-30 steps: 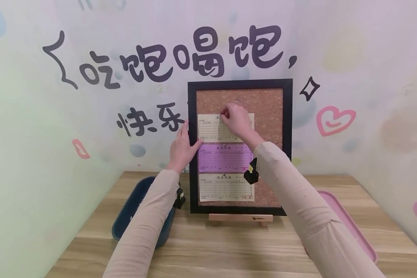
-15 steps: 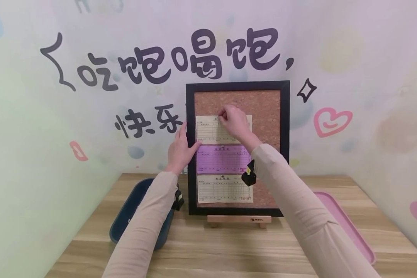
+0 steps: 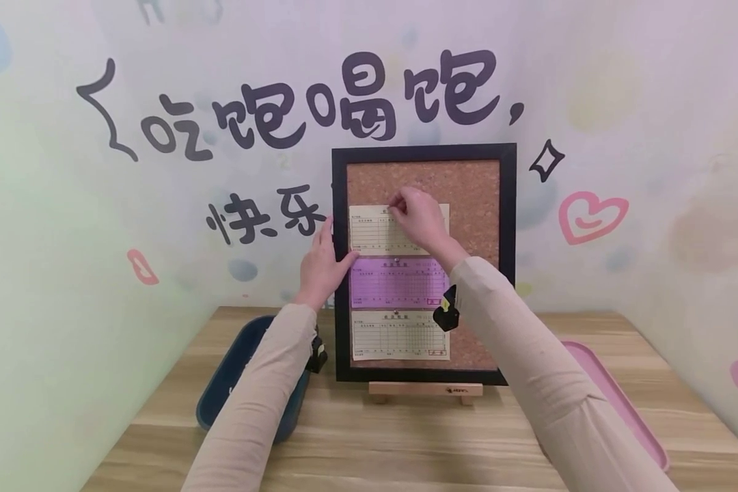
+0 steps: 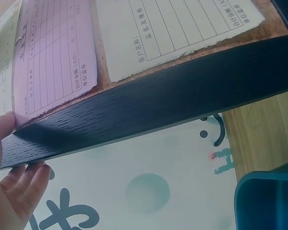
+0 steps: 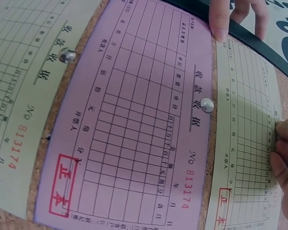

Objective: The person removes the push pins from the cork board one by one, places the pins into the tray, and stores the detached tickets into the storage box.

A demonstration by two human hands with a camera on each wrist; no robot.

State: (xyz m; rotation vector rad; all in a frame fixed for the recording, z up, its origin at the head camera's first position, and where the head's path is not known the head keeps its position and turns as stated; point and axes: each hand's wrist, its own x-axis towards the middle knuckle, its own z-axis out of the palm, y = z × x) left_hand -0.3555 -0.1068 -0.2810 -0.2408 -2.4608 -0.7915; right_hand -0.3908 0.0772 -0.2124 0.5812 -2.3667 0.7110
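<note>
A cork board (image 3: 476, 205) in a black frame (image 3: 508, 225) carries three receipt slips in a column: a pale yellow top slip (image 3: 369, 229), a purple slip (image 3: 396, 283) and a pale yellow bottom slip (image 3: 400, 335). Round silver thumbtacks hold the lower two, such as this thumbtack (image 5: 207, 105) on the purple slip. My left hand (image 3: 321, 270) grips the frame's left side, thumb in front near the purple slip's upper corner, fingers behind. At the top slip's upper edge, my right hand (image 3: 419, 217) has thumb and forefinger pinched together; its fingertips hide what they hold.
The board leans on a wooden easel (image 3: 426, 389) standing on a wooden table (image 3: 443, 451). A dark blue tray (image 3: 212, 396) is at the left, partly behind my left sleeve. At the right lies a pink tray (image 3: 636, 424), partly covered by my right sleeve. A patterned wall (image 3: 670, 102) rises behind.
Both hands stay in place, the left on the frame and the right at the top slip's upper edge. Only the head view shifts slightly.
</note>
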